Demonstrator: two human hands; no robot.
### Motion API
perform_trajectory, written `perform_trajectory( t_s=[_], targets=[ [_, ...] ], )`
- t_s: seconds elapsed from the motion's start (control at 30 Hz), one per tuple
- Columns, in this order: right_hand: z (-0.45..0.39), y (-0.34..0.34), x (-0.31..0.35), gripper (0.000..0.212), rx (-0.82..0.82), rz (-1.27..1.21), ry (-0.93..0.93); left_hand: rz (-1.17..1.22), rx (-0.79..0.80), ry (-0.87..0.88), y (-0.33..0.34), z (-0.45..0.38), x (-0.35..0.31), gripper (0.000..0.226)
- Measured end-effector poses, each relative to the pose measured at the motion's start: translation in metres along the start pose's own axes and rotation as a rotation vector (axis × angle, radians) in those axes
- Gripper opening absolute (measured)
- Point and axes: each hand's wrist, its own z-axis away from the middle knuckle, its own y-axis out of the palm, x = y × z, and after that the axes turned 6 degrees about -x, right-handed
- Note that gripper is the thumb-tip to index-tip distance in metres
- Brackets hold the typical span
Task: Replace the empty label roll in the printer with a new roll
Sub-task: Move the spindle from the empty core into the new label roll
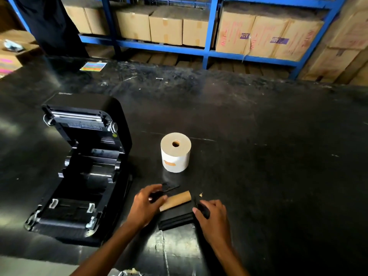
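The black label printer (79, 168) sits at the left of the dark table with its lid swung open and its roll bay bare. A full white label roll (175, 153) stands on end to the right of it. Nearer to me lies the empty brown cardboard core (177, 200), with a black spindle bar (176, 221) just in front of it. My left hand (146, 204) pinches a black plastic end guide at the core's left end. My right hand (212, 216) grips a black piece at the spindle's right end.
The black table (258, 156) stretches wide to the right. A coloured sticker sheet (93, 66) lies at the far left edge. Blue shelving (208, 32) packed with cardboard boxes (166, 29) stands behind the table. More boxes are stacked at the far right.
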Motion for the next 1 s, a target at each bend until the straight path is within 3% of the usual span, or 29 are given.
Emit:
perform_trajectory(
  t_s=[0.1,0.17,0.27,0.37,0.63,0.8,0.9,1.0],
  targets=[
    [-0.035,-0.010,0.024,0.042,-0.024,-0.129,-0.083,0.194,-0.073,-0.172,-0.002,-0.031,-0.024,0.043],
    [-0.067,-0.014,0.055,0.047,0.003,-0.151,-0.180,0.317,-0.012,-0.300,0.000,-0.054,-0.044,0.061],
    [-0.110,-0.006,0.100,0.057,0.094,-0.024,-0.276,0.470,0.125,-0.406,0.008,-0.071,-0.064,0.057],
    [-0.134,0.014,0.117,0.066,0.155,0.152,-0.284,0.461,0.169,-0.440,0.011,-0.074,-0.068,0.064],
    [-0.142,0.025,0.109,0.060,0.187,0.194,-0.368,0.423,0.089,-0.533,0.001,-0.087,-0.054,0.065],
    [-0.146,0.006,0.113,0.054,0.172,-0.036,-0.220,0.400,-0.052,-0.578,0.001,-0.083,-0.058,0.050],
    [-0.140,-0.013,0.108,0.038,0.098,-0.359,-0.005,0.439,-0.004,-0.598,0.001,-0.076,-0.065,0.057],
    [-0.118,-0.029,0.105,0.024,0.181,-0.680,0.218,0.577,0.044,-0.552,0.004,-0.065,-0.084,0.054]
  ],
)
